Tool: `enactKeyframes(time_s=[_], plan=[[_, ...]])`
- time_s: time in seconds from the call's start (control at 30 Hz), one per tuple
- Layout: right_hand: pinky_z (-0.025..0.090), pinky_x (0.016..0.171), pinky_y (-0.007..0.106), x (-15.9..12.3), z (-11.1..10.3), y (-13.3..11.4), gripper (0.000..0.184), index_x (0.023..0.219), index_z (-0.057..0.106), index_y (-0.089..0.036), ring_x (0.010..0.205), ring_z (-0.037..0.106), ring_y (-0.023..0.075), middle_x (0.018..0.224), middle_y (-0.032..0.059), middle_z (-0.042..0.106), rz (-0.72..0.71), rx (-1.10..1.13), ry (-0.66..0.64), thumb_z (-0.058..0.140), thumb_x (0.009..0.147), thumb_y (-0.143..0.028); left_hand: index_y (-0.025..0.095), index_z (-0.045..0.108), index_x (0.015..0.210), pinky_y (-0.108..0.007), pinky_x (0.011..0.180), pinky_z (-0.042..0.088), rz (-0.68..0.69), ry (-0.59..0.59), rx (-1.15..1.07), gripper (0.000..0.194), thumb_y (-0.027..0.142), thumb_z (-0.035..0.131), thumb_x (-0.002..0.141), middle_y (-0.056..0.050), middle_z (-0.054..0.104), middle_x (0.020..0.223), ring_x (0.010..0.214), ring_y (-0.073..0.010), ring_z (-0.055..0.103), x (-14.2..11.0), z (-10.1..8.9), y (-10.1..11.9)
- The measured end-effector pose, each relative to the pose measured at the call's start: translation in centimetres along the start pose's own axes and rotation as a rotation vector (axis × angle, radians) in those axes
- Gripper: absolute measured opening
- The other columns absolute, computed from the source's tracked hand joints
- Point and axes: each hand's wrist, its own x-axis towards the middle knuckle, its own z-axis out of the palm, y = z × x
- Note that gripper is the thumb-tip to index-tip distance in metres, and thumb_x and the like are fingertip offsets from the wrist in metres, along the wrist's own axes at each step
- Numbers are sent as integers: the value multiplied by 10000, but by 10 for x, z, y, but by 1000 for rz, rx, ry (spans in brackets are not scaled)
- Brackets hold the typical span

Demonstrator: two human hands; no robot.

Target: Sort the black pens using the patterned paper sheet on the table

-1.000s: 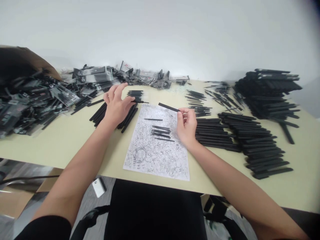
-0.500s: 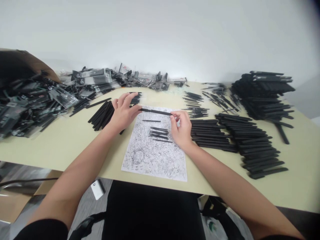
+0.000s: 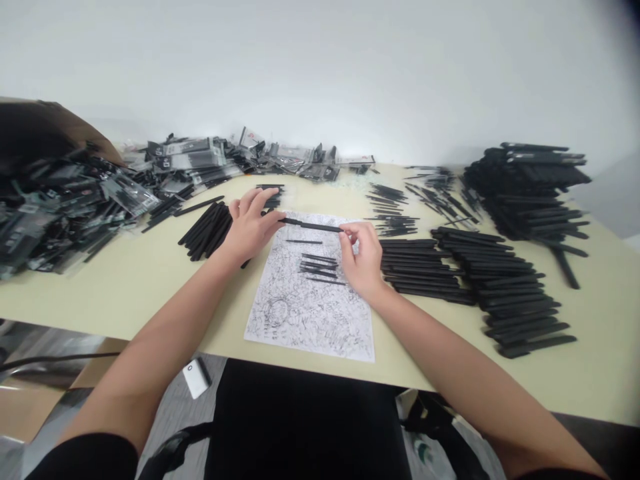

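Note:
A slim black pen [image 3: 320, 228] is stretched level between my two hands, above the top of a scribbled paper sheet [image 3: 310, 320]. My left hand [image 3: 251, 225] pinches its thinner left end between thumb and fingers. At the thicker right end, which looks like the cap, my right hand [image 3: 363, 257] is closed with thumb and fingertips. Partway along, the pen has a visible step in thickness. Below it on the sheet lie several thin black refills [image 3: 319, 267]. A bundle of black pens [image 3: 205, 231] rests just left of my left hand.
Rows of black pens [image 3: 425, 270] lie right of the sheet, with a taller pen stack [image 3: 525, 180] behind them. Thin black sticks [image 3: 390, 210] lie in groups farther back. Clear packets [image 3: 193, 157] heap along the wall, beside a box [image 3: 70, 130] at the left.
The two pen parts sit slightly closer, and the small gap at their joint has gone. Both hands otherwise keep nearly the same place and grip.

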Motion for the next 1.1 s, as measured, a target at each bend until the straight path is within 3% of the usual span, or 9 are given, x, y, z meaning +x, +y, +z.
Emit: enactKeyframes(time_s=[1.1], plan=[[452,680,316,0,0,3,99,957,587,-218,696,515,140,859,18,580,-13,-33,44,497,924,-195,258,689,890,-503,920,285,65,22,-26,122,358,622,874,-86,568,1330,1236,-327,431,-1,4,-5]])
